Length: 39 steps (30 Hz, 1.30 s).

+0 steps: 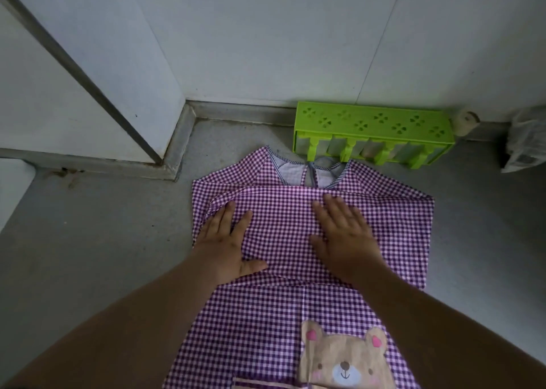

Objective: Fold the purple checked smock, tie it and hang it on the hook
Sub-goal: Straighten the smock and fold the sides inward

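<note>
The fingers of the left hand are straight and lie flat on the purple checked smock. They are a little spread, and the thumb points to the side, toward the other hand. The fingers of the right hand are also straight and flat on the cloth, spread a bit more, with the thumb turned toward the left hand. Neither hand grips or pinches anything; both only press on the fabric with the palm and the finger pads.

Between the two hands there is a strip of smooth checked cloth. Under the left fingertips the fabric makes a soft curved fold. Just beyond the fingertips of both hands is the neckline, with a striped edge, pale lining and a thin grey tie. To the right of the right hand, the folded-in sleeve part reaches out to a straight edge.

The smock lies spread on the grey floor. Behind the wrists, nearer to the person, it carries a brown bear patch.

Past the neckline, touching or almost touching it, a green plastic rack lies against the white wall. Near its right end are a small beige round object and, further right, a crumpled plastic bag.
</note>
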Tool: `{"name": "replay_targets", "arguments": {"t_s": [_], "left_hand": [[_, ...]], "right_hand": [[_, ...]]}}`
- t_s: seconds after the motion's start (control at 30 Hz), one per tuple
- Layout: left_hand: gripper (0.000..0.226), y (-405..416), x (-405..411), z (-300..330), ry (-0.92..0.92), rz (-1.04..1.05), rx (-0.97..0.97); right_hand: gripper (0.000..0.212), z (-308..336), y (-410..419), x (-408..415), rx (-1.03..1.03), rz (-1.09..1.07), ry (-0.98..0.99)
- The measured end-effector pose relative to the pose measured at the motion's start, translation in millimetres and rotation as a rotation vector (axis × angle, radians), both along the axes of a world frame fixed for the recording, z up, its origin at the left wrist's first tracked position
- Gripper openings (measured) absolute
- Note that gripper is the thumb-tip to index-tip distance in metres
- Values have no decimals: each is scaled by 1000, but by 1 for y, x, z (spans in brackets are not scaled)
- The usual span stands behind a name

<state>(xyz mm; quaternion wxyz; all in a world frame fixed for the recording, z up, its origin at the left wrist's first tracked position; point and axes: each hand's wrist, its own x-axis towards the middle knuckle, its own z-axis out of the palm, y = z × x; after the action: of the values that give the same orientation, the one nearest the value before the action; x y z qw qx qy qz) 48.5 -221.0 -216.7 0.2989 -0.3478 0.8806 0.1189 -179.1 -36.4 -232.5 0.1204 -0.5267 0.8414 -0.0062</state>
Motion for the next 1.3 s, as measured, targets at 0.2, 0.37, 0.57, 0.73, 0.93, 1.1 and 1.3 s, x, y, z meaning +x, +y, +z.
{"name": "replay_targets", "arguments": {"t_s": [0.2,0.37,0.57,0.73,0.93,1.1,1.3], "left_hand": [[129,-2,3,-3,40,10,15],[129,-4,0,0,10,9,21],[132,-4,-8,15,-32,-23,15],[95,16,-10,33,289,-391,-123],[80,44,24,13,140,-454,-22],[65,36,12,12,154,-424,-85],[67,28,-10,15,128,-408,-92]], "right_hand": [[75,-6,49,-66,32,-174,79],[77,4,42,-46,50,-268,138],[68,13,69,67,79,40,-6],[66,8,75,74,102,-12,-47],[66,5,70,41,83,45,-23],[64,10,56,35,90,4,19],[74,13,82,72,89,112,-64]]}}
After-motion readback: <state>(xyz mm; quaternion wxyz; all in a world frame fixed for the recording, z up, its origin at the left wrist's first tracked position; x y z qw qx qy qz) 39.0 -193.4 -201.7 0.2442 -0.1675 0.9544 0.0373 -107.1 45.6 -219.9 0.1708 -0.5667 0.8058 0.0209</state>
